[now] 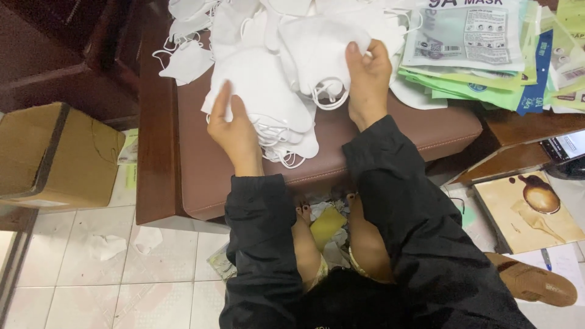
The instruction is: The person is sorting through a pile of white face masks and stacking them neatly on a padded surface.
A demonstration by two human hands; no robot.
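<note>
Item: stack of white folded fabric face masks with ear loops, on brown padded leather bench seat. Left hand lies flat, fingers spread, steadying it. Right hand pinches the top mask's edge. Best lifted singly, keeping loops untangled.

Single head-worn view, no second camera to overlap. Looks steeply down from above the wearer, close in: brown cushioned seat fills mid-frame, pile of white masks at top edge, tiled floor at bottom left.
</note>
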